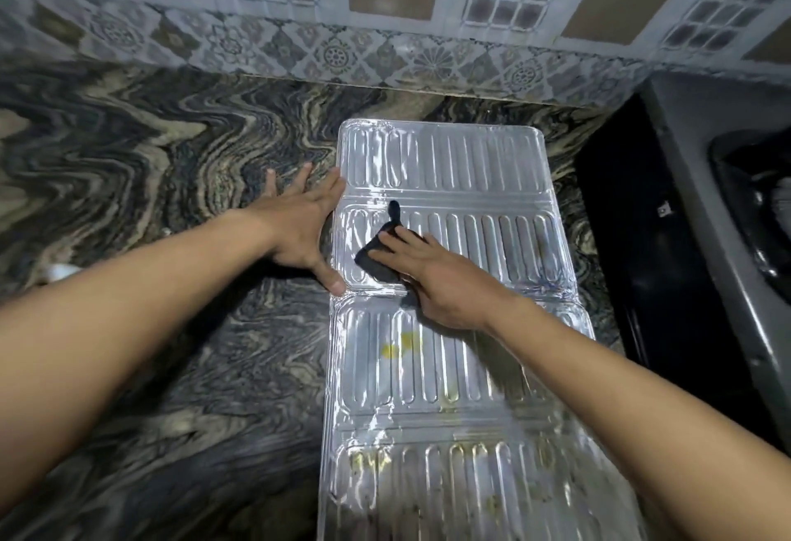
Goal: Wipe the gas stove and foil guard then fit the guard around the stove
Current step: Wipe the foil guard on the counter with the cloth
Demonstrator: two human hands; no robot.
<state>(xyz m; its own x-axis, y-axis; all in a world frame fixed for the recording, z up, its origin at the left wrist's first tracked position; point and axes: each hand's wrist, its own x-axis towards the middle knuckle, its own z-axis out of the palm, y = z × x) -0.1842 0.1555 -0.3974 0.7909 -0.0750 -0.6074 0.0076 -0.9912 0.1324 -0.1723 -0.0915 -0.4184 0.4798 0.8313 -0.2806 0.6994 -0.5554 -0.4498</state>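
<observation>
From the head camera, the foil guard (449, 326) lies flat and unfolded on the marbled counter (150, 155), just left of the gas stove (706, 219). The left hand (306, 223), fingers spread, braces its left edge. The right hand (432, 279) presses a dark cloth (376, 256) onto the second panel; yellowish stains, possibly grease, mark nearer panels.
</observation>
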